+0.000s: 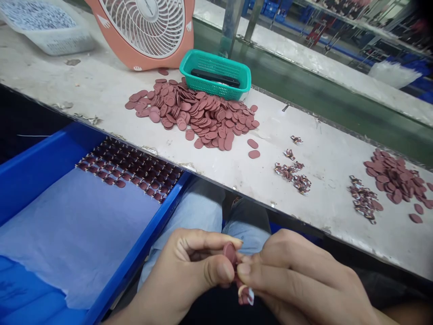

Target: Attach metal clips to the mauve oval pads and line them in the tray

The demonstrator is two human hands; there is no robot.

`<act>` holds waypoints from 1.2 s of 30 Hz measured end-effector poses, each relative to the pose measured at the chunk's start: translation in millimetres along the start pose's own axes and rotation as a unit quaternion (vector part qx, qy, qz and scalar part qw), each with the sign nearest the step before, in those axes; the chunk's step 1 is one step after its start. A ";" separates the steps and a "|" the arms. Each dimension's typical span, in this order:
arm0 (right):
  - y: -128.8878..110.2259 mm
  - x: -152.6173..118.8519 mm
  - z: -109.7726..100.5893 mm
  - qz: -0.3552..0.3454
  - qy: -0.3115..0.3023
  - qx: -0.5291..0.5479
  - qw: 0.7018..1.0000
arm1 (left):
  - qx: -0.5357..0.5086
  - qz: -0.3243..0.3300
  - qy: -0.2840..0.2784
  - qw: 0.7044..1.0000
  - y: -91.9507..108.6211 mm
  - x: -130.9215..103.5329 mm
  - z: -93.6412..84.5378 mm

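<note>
Over my lap, my left hand (192,266) pinches a reddish-brown oval disc (229,253) between thumb and fingers. My right hand (297,275) is closed against it, its thumb and fingertips at a small painted figure piece (245,295) in brown, white and tan. The piece pokes out below the disc; where the two meet is hidden by my fingers. On the bench lie a big heap of similar oval discs (203,115), a loose group of small painted pieces (292,174), and more such pieces (363,201) further right.
A blue bin (169,192) at left holds rows of assembled pieces (131,167) on a pale sheet (84,225). A green basket (216,61) with a black object, an orange fan (145,31) and a white tub (57,40) stand at the back. Another disc pile (394,174) lies right.
</note>
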State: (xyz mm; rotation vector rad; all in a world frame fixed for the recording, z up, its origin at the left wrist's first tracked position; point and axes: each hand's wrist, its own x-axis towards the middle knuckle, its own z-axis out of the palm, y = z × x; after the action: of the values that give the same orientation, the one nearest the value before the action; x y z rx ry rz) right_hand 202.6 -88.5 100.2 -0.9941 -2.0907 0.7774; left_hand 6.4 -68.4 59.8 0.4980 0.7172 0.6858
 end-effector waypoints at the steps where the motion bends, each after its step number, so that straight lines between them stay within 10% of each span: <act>1: 1.2 2.8 1.0 -0.002 0.006 -0.001 1.000 | 0.002 0.005 0.004 1.000 -0.3 1.2 -0.6; 36: 25.1 31.1 6.7 -0.012 -0.045 -0.002 0.999 | -0.031 -0.031 0.063 0.997 -5.8 15.9 -19.6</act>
State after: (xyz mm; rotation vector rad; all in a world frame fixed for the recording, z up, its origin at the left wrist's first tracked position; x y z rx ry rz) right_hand 193.0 -51.2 87.6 -0.9512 -2.1774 0.8184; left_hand 3.2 -57.4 36.5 0.3766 0.8242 0.6835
